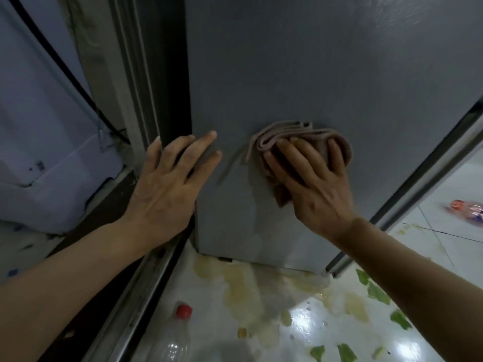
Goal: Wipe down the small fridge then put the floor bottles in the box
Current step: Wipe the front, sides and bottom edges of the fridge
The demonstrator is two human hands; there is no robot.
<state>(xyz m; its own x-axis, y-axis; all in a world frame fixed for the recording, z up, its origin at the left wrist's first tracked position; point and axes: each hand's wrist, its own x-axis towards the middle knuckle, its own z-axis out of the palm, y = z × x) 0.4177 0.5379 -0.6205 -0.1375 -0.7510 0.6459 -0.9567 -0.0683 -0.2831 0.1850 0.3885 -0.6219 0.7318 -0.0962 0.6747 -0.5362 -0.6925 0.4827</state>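
The small grey fridge (313, 74) fills the upper middle of the view, its side panel facing me. My right hand (316, 186) presses a folded brown cloth (300, 138) flat against the lower part of that panel. My left hand (167, 184) rests open on the fridge's left edge, fingers spread. A clear plastic bottle with a red cap (175, 335) lies on the floor at the bottom. Another bottle with an orange cap (467, 210) lies on the tiles at the far right.
The white tiled floor (300, 322) has yellowish stains and several green scraps on it. A dark metal door track (146, 291) runs diagonally to the left of the fridge. A bluish-white appliance with a black cable (52, 152) stands at the left.
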